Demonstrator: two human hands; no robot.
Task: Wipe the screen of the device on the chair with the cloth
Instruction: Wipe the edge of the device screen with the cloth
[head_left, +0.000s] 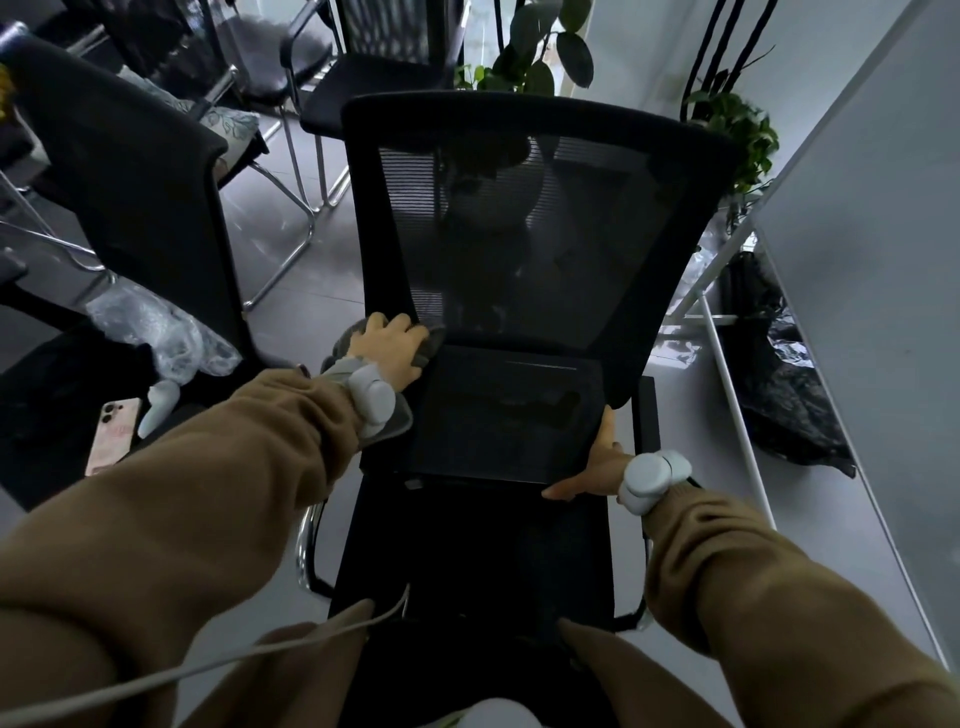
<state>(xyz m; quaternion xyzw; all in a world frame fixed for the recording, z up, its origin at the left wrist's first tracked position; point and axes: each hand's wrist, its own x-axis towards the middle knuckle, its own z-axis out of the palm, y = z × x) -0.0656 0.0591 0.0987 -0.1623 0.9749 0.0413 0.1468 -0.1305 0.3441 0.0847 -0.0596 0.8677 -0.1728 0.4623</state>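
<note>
Here, from the head view, I see the device (506, 415), a dark flat slab with a black screen, leaning on the seat of a black mesh-backed chair (535, 218), its top edge against the foot of the backrest. My left hand (387, 345) lies flat with fingers spread on a grey cloth (395, 415), pressing it at the upper left corner of the device; more of the cloth bunches under that wrist along the device's left edge. My right hand (597, 462) grips the lower right corner of the device, thumb running along its bottom edge, the other fingers rising up the right side. Both wrists carry pale grey trackers, and both sleeves are tan. A white cable (249, 654) crosses the lower left of the frame toward the front of the seat. To the left, on another dark seat, a phone in a pink case (111, 434) lies just beside a pale controller-like object (158, 405), with crumpled clear plastic (156, 332) near them. Leafy plants (540, 52) stand behind the chair. A white table edge (857, 260) runs down the right.
</note>
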